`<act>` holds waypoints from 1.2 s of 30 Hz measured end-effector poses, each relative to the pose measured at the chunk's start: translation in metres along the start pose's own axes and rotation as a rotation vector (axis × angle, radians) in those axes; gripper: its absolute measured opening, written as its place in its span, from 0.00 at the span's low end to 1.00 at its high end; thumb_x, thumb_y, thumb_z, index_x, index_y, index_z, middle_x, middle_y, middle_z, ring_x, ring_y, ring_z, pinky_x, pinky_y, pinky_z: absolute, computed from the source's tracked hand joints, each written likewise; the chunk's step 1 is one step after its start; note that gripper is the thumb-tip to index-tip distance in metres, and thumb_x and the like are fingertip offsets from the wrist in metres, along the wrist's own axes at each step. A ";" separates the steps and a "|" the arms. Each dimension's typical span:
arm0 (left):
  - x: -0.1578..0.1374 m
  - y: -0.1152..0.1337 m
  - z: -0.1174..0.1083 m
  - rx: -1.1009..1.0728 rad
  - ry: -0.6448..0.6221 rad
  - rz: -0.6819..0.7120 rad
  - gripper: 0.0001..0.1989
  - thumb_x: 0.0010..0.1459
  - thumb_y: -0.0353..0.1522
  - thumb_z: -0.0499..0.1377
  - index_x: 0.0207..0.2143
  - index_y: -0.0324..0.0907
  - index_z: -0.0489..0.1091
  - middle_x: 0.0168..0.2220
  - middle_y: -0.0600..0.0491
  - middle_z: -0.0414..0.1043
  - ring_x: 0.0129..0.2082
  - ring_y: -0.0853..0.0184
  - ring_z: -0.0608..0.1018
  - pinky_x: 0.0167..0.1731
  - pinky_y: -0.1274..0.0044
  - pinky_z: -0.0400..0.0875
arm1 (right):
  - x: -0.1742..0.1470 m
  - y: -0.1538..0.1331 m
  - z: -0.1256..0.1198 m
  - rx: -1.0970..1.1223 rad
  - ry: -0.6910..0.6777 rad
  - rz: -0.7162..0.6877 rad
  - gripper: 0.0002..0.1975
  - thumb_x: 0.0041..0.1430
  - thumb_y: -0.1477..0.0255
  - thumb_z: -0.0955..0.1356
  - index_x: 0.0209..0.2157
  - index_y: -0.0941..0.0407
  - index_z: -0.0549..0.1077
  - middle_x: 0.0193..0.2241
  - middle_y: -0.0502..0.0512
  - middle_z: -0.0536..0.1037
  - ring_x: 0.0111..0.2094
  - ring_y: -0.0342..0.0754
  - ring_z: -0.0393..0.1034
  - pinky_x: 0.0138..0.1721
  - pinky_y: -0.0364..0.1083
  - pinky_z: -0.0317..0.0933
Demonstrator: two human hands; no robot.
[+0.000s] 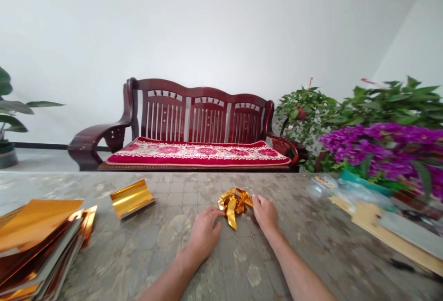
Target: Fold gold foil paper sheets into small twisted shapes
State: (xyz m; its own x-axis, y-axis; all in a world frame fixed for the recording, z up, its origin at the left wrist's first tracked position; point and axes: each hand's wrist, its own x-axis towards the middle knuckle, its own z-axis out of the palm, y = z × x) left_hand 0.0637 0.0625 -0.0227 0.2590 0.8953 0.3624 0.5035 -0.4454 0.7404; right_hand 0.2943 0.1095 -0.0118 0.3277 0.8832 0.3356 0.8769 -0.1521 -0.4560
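A crumpled, folded piece of shiny gold foil paper [231, 205] lies on the patterned tabletop, between both hands, with one pointed strip hanging toward me. My right hand [266, 213] is closed in a pinch on the foil's right end. At the lower left edge of the foil, my left hand [205, 230] has its fingers curled against it, partly hiding where they grip. Farther left, a single curved gold foil sheet [132, 198] rests apart from my hands. A thick stack of gold foil sheets [38, 227] sits at the near left.
Purple flowers [384, 151], clear plastic bags [363, 195] and a tan cardboard strip [387, 236] crowd the table's right side. A dark object [401, 265] lies near the right edge. Beyond the table [166, 245] stands a wooden bench [204, 116] with a red patterned cushion [200, 153].
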 end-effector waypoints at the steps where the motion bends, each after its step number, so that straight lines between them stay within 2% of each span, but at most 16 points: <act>1: 0.000 0.000 0.000 -0.025 0.009 -0.007 0.20 0.51 0.19 0.53 0.41 0.44 0.77 0.47 0.51 0.76 0.49 0.64 0.75 0.55 0.72 0.65 | 0.001 0.002 0.001 0.024 0.005 0.007 0.25 0.65 0.61 0.56 0.26 0.56 0.79 0.27 0.60 0.80 0.28 0.47 0.69 0.26 0.43 0.48; 4: 0.001 -0.003 -0.001 -0.109 0.073 -0.106 0.19 0.50 0.19 0.53 0.40 0.43 0.77 0.45 0.52 0.77 0.48 0.65 0.76 0.53 0.73 0.66 | 0.004 0.008 0.004 0.113 0.036 0.035 0.26 0.64 0.60 0.56 0.28 0.57 0.80 0.27 0.60 0.80 0.29 0.50 0.71 0.28 0.43 0.53; 9: 0.001 -0.011 -0.004 -0.139 0.214 -0.292 0.18 0.55 0.20 0.50 0.41 0.39 0.75 0.39 0.51 0.78 0.40 0.65 0.78 0.45 0.73 0.71 | 0.002 0.012 0.002 0.301 0.176 0.078 0.36 0.66 0.58 0.47 0.41 0.63 0.78 0.33 0.65 0.81 0.35 0.53 0.74 0.34 0.46 0.62; 12: 0.000 -0.012 -0.005 -0.127 0.262 -0.330 0.18 0.55 0.19 0.48 0.39 0.39 0.74 0.38 0.51 0.78 0.40 0.67 0.78 0.44 0.75 0.72 | -0.016 -0.007 -0.006 0.427 0.201 -0.019 0.35 0.66 0.54 0.49 0.45 0.61 0.76 0.39 0.65 0.80 0.40 0.54 0.74 0.40 0.47 0.65; 14: -0.002 -0.012 -0.007 -0.099 0.270 -0.331 0.18 0.54 0.19 0.49 0.38 0.39 0.75 0.37 0.51 0.78 0.40 0.67 0.78 0.44 0.76 0.72 | -0.036 -0.030 -0.011 0.525 0.138 -0.156 0.31 0.65 0.53 0.52 0.43 0.58 0.77 0.42 0.62 0.79 0.41 0.52 0.74 0.42 0.46 0.65; 17: -0.005 -0.013 -0.018 -0.035 0.244 -0.287 0.17 0.51 0.19 0.52 0.37 0.42 0.76 0.37 0.54 0.79 0.39 0.68 0.78 0.43 0.77 0.72 | -0.073 -0.068 -0.015 0.633 -0.137 -0.429 0.24 0.66 0.56 0.57 0.41 0.55 0.79 0.39 0.59 0.80 0.39 0.52 0.74 0.41 0.47 0.66; 19: -0.010 -0.014 -0.036 0.023 0.248 -0.267 0.19 0.50 0.19 0.52 0.38 0.43 0.76 0.39 0.54 0.78 0.41 0.68 0.78 0.45 0.76 0.71 | -0.095 -0.088 -0.011 0.591 -0.354 -0.491 0.20 0.65 0.59 0.60 0.39 0.52 0.80 0.37 0.56 0.81 0.38 0.52 0.74 0.42 0.46 0.66; 21: -0.015 -0.015 -0.062 0.091 0.264 -0.251 0.19 0.50 0.20 0.53 0.40 0.44 0.75 0.41 0.54 0.77 0.44 0.66 0.76 0.50 0.74 0.68 | -0.113 -0.099 -0.002 0.541 -0.475 -0.492 0.16 0.62 0.61 0.62 0.37 0.51 0.80 0.36 0.54 0.82 0.39 0.53 0.75 0.42 0.47 0.66; 24: -0.027 -0.018 -0.110 0.230 0.352 -0.265 0.21 0.51 0.22 0.54 0.47 0.44 0.73 0.48 0.49 0.72 0.54 0.58 0.69 0.58 0.66 0.58 | -0.127 -0.101 0.015 0.502 -0.513 -0.455 0.16 0.61 0.62 0.62 0.36 0.49 0.80 0.38 0.53 0.82 0.42 0.54 0.75 0.44 0.49 0.66; 27: -0.039 -0.031 -0.151 0.631 0.477 -0.354 0.27 0.51 0.24 0.57 0.56 0.45 0.66 0.58 0.46 0.63 0.61 0.55 0.60 0.61 0.63 0.52 | -0.130 -0.096 0.024 0.468 -0.464 -0.421 0.13 0.57 0.65 0.63 0.36 0.47 0.80 0.40 0.51 0.82 0.43 0.54 0.75 0.45 0.49 0.66; 29: -0.046 -0.043 -0.167 0.746 0.416 -0.494 0.29 0.51 0.26 0.59 0.57 0.45 0.64 0.59 0.45 0.63 0.61 0.53 0.60 0.60 0.62 0.52 | -0.130 -0.095 0.026 0.466 -0.451 -0.414 0.13 0.57 0.66 0.63 0.36 0.46 0.80 0.40 0.51 0.82 0.43 0.54 0.76 0.45 0.50 0.66; 31: -0.052 -0.055 -0.175 0.743 0.366 -0.536 0.24 0.52 0.26 0.58 0.53 0.43 0.68 0.54 0.44 0.68 0.57 0.52 0.65 0.56 0.63 0.57 | -0.130 -0.094 0.025 0.482 -0.443 -0.424 0.13 0.56 0.67 0.63 0.35 0.47 0.80 0.39 0.51 0.82 0.43 0.53 0.76 0.45 0.50 0.66; 33: -0.057 -0.061 -0.176 0.713 0.300 -0.531 0.14 0.56 0.27 0.55 0.45 0.42 0.73 0.46 0.45 0.73 0.50 0.56 0.72 0.50 0.68 0.63 | -0.130 -0.094 0.024 0.511 -0.429 -0.428 0.13 0.56 0.68 0.63 0.34 0.48 0.80 0.38 0.51 0.82 0.42 0.53 0.76 0.46 0.50 0.66; 36: -0.064 -0.056 -0.166 0.641 0.191 -0.422 0.12 0.60 0.27 0.53 0.39 0.44 0.75 0.42 0.50 0.76 0.47 0.62 0.74 0.47 0.74 0.65 | -0.129 -0.094 0.025 0.591 -0.391 -0.388 0.14 0.57 0.66 0.63 0.36 0.50 0.80 0.39 0.54 0.82 0.43 0.54 0.75 0.47 0.51 0.66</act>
State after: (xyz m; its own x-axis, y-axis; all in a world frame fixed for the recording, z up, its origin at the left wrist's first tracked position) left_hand -0.1176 0.0322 0.0064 -0.1762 0.9500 0.2577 0.9194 0.0653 0.3878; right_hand 0.1609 0.0204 -0.0329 -0.2044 0.9328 0.2968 0.5359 0.3604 -0.7635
